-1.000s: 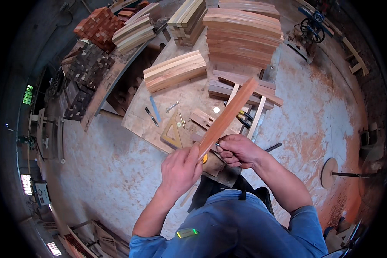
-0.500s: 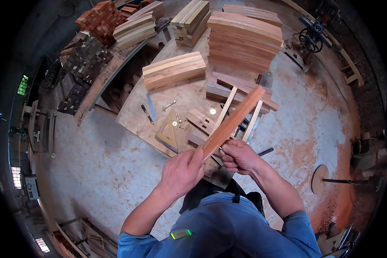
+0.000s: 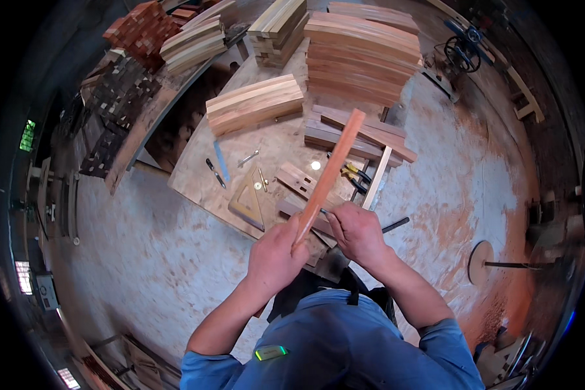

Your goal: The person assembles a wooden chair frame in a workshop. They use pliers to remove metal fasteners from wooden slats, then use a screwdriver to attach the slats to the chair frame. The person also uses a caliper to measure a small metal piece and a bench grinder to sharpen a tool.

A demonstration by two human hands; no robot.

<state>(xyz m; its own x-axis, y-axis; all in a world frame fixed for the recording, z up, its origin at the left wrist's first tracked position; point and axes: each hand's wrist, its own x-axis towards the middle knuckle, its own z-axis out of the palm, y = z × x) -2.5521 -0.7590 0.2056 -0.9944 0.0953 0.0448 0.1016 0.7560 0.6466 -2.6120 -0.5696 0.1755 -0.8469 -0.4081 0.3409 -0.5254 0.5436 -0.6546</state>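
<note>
My left hand is wrapped round the near end of a reddish wooden strip, which slants up and away over the workbench. Close against the strip's right side, my right hand is closed with a small thin tool in its fingers. Only the dark tip of that tool shows, so its kind is hidden. Beneath the strip lies a mortised wooden block with slots cut in it. Yellow-and-black pliers rest to the right, beside a thin pale strip.
On the workbench lie a wooden set square, a wrench, a steel rule and a dark pen-like tool. Stacked boards and a smaller bundle stand behind. A machine with a handwheel is far right.
The wooden strip has swung left and now points more straight away from me. My right hand has shifted slightly, its tool tip now more visible. The pliers have come into sight.
</note>
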